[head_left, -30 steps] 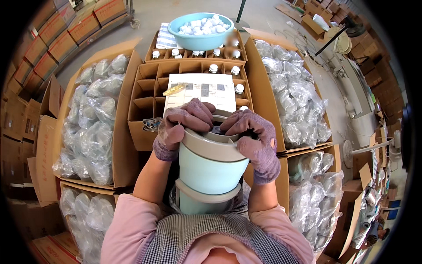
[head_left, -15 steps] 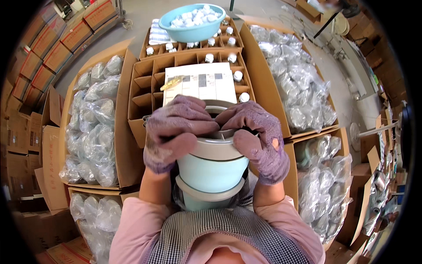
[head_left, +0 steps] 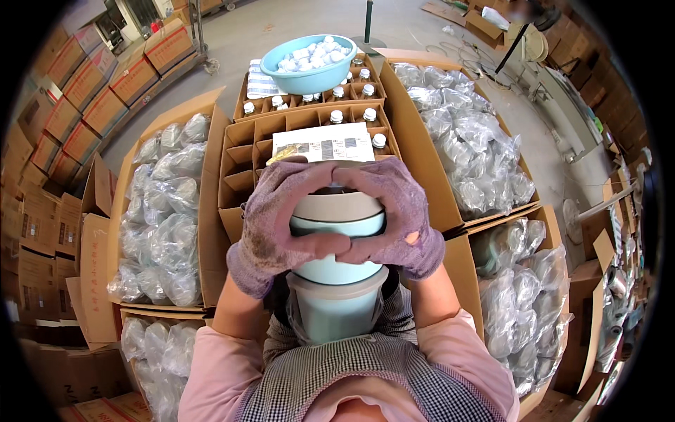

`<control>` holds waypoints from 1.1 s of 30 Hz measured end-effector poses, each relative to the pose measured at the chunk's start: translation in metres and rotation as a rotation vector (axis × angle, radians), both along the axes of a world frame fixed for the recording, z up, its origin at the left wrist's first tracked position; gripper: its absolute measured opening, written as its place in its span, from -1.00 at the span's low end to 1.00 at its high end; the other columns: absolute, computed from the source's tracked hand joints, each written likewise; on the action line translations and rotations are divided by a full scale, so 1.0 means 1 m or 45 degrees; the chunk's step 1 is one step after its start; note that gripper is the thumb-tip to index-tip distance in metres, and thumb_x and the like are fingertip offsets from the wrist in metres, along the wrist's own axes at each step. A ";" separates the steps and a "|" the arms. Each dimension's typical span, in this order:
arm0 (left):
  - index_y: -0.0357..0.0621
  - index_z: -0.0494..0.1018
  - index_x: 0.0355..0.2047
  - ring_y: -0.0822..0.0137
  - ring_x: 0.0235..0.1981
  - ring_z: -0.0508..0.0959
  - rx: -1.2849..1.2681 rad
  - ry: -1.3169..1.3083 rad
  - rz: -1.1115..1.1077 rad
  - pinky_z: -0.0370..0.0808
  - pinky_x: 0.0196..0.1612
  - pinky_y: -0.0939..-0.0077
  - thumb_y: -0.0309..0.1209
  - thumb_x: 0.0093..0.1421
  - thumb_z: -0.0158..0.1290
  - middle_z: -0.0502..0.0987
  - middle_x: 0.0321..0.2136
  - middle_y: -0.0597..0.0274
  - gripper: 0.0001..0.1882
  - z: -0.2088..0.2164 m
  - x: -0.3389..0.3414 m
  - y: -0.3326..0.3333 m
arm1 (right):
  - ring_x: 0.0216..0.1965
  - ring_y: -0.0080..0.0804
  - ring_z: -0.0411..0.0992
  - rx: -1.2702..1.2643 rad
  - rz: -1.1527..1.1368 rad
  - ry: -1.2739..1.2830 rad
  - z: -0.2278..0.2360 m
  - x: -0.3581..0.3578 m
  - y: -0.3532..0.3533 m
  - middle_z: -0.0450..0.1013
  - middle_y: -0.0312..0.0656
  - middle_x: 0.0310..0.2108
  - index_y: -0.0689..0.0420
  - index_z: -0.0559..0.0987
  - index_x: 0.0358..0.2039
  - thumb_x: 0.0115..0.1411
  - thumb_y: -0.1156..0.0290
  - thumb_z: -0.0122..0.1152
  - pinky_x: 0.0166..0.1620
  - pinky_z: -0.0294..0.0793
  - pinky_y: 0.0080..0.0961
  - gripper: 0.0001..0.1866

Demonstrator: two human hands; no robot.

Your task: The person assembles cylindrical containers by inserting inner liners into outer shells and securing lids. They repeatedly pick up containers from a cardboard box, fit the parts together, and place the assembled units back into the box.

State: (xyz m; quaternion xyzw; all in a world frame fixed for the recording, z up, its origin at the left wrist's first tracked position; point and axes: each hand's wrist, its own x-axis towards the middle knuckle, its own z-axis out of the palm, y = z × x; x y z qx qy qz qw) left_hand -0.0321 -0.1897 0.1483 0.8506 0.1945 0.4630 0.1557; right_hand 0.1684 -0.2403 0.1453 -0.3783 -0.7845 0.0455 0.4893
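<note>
Both my hands wear worn purple knit gloves. My left hand (head_left: 281,221) curves round the left side of a light-blue round bin with a grey rim (head_left: 339,207), and my right hand (head_left: 404,218) curves round its right side. The thumbs meet across the bin's front, while the fingers come together at the far side of the rim. Directly below is another light-blue bin (head_left: 337,309) with a grey rim, upright against my checked apron. Whether the upper bin sits inside the lower one I cannot tell.
Ahead stands a divided carton (head_left: 235,165) with capped bottles and a printed sheet (head_left: 330,143). Behind it a blue basin (head_left: 308,81) of white caps rests on another bottle carton. Open cartons of plastic-wrapped items (head_left: 165,204) flank me on both sides. Stacked boxes (head_left: 88,91) stand far left.
My hands have gone from gripping the top of the rim to wrapping round the bin's sides, thumbs now together in front. The view has shifted, showing more of the floor ahead.
</note>
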 end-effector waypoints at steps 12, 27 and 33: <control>-0.23 0.58 -0.21 0.01 -0.26 0.60 0.042 -0.082 0.020 0.50 -0.12 0.22 -0.39 -0.12 0.40 0.62 -0.29 0.04 -0.57 -0.026 0.006 -0.014 | -0.18 -0.17 0.54 -0.067 -0.169 0.247 -0.028 -0.006 -0.025 0.61 -0.12 -0.24 0.16 0.68 -0.23 -0.33 0.23 0.61 -0.03 0.47 -0.30 -0.43; -0.25 0.57 -0.25 0.05 -0.27 0.53 0.107 0.219 0.182 0.40 -0.11 0.26 -0.52 0.13 0.11 0.55 -0.33 0.07 -0.82 0.005 0.042 -0.033 | -0.41 -0.06 0.46 0.024 0.191 0.341 -0.053 0.037 0.030 0.48 -0.07 -0.49 0.21 0.55 -0.41 0.14 0.34 0.05 -0.31 0.44 -0.33 -0.80; -0.21 0.60 -0.18 0.08 -0.26 0.56 0.003 0.243 0.033 0.42 -0.13 0.26 -0.52 0.06 0.17 0.59 -0.31 0.11 -0.73 0.013 0.026 -0.022 | -0.36 -0.07 0.47 -0.095 0.151 0.208 -0.034 0.036 0.011 0.53 -0.04 -0.36 0.25 0.53 -0.39 0.13 0.34 0.13 -0.28 0.47 -0.39 -0.79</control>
